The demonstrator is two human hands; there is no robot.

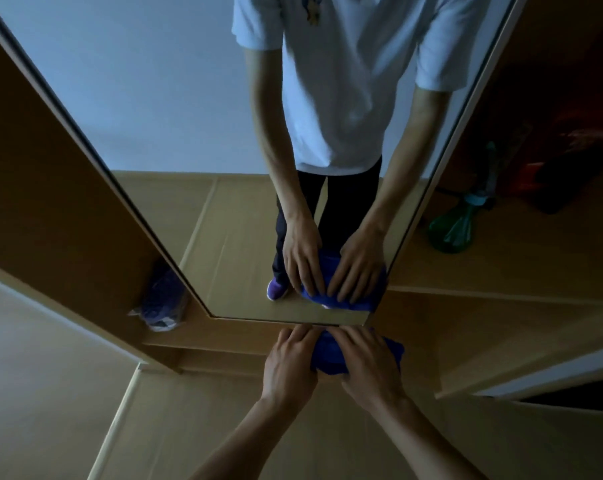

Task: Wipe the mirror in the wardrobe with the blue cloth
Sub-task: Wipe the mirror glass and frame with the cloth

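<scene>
Both hands press a bunched blue cloth (327,355) against the very bottom of a tall mirror (172,116) fixed inside a wooden wardrobe (33,150). The left hand (289,362) covers the cloth's left part and the right hand (366,367) its right. The fingers of both lie fairly straight and spread, pointing up toward the glass. Neither hand grips; they bear down flat, which likely spreads the pressure evenly so the cloth rubs a wide strip. The cloth sits at the mirror's lower right corner, and a fold pokes out beyond the right hand. Whether it touches the glass or only the lower frame cannot be told. The mirror repeats the scene: two arms reaching down and the same flat fingers over the blue cloth. Arms stretched this low suggest the wiping is at the bottom of the glass. To the left, a plastic bag (161,299) lies on the wardrobe floor. To the right stands a green bottle (452,230).
</scene>
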